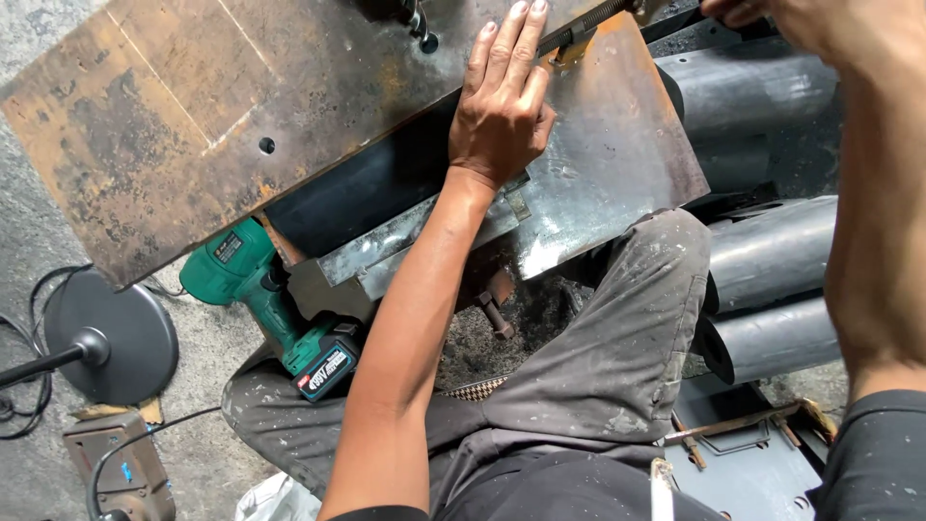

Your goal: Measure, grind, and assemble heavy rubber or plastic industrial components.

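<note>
Left hand [502,106] lies flat, fingers spread and unclenched, pressing down on the grey steel plate [617,145] beside a rusty clamp bar [588,24] that runs toward the top edge. We judge the step in hand to be steadying the plate while it is fixed or adjusted; the next move would call for firm downward pressure so the plate does not slide off the black pipe [357,193] under it. Going left to right: a round black stand base [116,333] and cables on the concrete floor [29,241], a large rusted sheet [183,116] with drilled holes, a green cordless drill [275,304] lying under that sheet's edge near our knee, then the pressed plate across our lap. Right hand [772,14] sits at the top edge, mostly out of view; we cannot tell whether it grips anything. Further right, stacked grey pipes [772,289] lie beside us. No bench here; work rests on pipe and floor.
</note>
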